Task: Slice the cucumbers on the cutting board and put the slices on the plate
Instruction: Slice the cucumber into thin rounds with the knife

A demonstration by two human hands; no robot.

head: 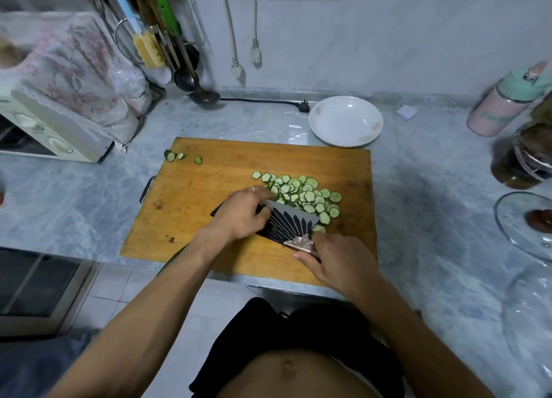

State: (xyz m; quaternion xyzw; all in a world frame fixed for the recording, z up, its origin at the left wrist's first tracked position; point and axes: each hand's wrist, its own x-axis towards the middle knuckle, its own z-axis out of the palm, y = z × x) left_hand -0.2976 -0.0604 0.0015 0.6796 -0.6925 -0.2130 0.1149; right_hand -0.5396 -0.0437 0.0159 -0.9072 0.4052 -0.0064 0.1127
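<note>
Both hands work the cleaver [291, 223]: right hand [337, 263] fingers curl round its handle, left hand [239, 215] fingers press slices [304, 196] against it.

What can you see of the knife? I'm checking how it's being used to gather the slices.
The knife is a broad cleaver with a dark blade bearing a pale fan pattern, a bright edge and a coppery bolster. It lies tilted low on the cutting board, edge against the pile of cucumber slices. The right hand grips its handle, which is mostly hidden. The left hand rests on the blade's far side, by the slices.
</note>
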